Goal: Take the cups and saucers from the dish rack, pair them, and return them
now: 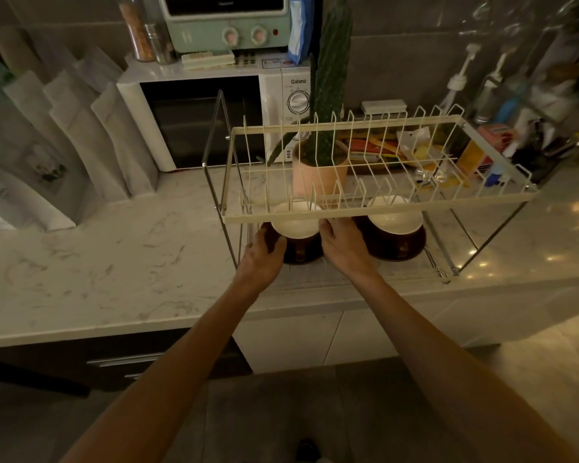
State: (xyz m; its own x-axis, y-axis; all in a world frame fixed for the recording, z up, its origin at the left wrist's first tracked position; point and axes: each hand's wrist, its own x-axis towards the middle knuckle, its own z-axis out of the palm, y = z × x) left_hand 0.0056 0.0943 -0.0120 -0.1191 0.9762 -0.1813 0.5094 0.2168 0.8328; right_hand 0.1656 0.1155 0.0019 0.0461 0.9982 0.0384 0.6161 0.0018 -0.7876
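Both hands reach under the dish rack's (315, 217) upper tier, whose wire prongs screen the view; a potted cactus (328, 95) and microwave (214, 118) stand behind. Two cream cups sit on two dark saucers on the lower shelf: the left hand (264, 252) and right hand (340, 242) curl round the left cup (296, 222) and saucer (298, 253), the right pair (395, 225) untouched.

dish rack (348, 215): cream wire top tier, silver metal legs. left cup (296, 222): white inside, dark brown outside. right cup (395, 217): same white inside, dark brown outside. saucers under cups: dark brown. countertop (114, 262): white marble with grey veining. microwave (214, 121): white body, black door. toaster oven (228, 21): mint green, pink knobs. cactus (331, 78): dark green, in pale pink pot (315, 175). wall tiles: grey.
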